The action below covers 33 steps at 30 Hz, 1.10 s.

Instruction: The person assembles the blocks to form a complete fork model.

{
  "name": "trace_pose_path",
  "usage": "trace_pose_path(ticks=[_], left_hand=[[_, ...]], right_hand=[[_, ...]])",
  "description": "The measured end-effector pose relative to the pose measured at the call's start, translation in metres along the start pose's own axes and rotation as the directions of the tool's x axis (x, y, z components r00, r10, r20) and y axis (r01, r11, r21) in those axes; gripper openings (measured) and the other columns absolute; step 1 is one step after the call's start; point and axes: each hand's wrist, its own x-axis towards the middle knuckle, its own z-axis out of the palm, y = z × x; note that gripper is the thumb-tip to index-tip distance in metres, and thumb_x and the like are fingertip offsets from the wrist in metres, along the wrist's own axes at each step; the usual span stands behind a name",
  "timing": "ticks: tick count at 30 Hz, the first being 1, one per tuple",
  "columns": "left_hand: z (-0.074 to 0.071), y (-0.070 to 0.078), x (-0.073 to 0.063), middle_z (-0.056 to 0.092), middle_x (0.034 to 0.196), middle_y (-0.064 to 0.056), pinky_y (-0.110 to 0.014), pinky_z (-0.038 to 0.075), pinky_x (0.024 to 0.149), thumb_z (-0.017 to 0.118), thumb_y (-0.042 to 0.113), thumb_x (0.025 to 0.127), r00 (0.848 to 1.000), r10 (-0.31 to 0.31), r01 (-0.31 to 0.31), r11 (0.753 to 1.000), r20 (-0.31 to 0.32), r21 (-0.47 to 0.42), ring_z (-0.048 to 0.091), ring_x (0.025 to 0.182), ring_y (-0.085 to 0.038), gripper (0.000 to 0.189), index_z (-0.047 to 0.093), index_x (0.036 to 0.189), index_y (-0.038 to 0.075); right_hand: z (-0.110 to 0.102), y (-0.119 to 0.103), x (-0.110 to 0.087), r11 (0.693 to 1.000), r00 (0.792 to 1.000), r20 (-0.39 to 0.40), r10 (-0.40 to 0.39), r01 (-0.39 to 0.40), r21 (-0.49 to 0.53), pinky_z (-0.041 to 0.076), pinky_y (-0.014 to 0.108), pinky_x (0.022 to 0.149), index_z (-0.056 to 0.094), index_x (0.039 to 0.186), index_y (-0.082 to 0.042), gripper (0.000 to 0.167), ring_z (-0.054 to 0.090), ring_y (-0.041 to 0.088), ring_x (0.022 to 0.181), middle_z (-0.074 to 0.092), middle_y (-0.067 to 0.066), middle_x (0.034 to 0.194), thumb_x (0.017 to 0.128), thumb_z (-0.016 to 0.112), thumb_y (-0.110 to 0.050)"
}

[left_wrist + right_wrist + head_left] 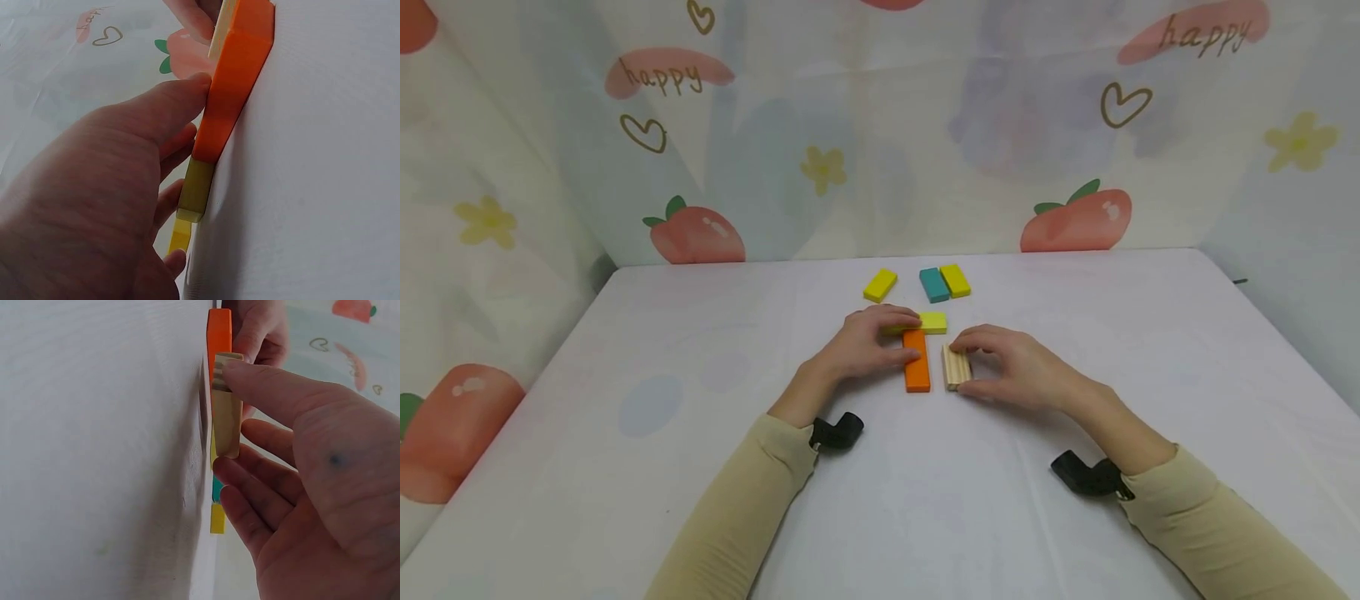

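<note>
In the head view an orange block (917, 367) lies lengthwise on the white table, its far end meeting a yellow block (933, 323) set crosswise. My left hand (868, 342) reaches over both, thumb tip touching the orange block and fingers bent over the yellow one, partly hiding it. The left wrist view shows that thumb against the orange block (228, 87). Just right of the orange block, my right hand (1018, 367) pinches a plain wooden block (953, 368) between thumb and fingers. In the right wrist view, the wooden block (226, 422) appears at or slightly above the tabletop.
Farther back lie a loose yellow block (880, 285), a teal block (934, 285) and another yellow block (956, 281) side by side with the teal one. Behind the white table (925, 500) hangs a patterned cloth (895, 125).
</note>
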Motion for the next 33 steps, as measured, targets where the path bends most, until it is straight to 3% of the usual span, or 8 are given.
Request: trace_pose_path(ticks=[12,33], left_hand=[[0.002,0.002,0.002,0.058,0.146,0.003,-0.046,0.028,0.122,0.076,0.034,0.092,1.0,-0.01,0.01,1.0,-0.003,0.02,0.045,0.142,-0.019,0.049,0.067,0.137,0.017],[0.0,0.0,-0.001,0.059,0.145,0.002,-0.05,0.027,0.121,0.076,0.034,0.092,1.0,-0.009,0.009,0.999,-0.014,0.047,0.046,0.141,-0.02,0.049,0.067,0.137,0.017]], right_hand=[[-0.003,-0.01,0.001,1.0,1.0,-0.013,0.003,-0.002,0.031,0.045,0.055,0.109,0.068,0.129,-0.012,0.047,0.055,0.029,0.129,0.066,0.004,0.13,0.085,0.084,-0.019],[0.003,-0.028,0.0,0.994,0.996,0.003,-0.087,0.087,0.068,0.043,0.054,0.111,0.069,0.126,-0.013,0.047,0.056,0.028,0.13,0.065,0.003,0.132,0.083,0.086,-0.021]])
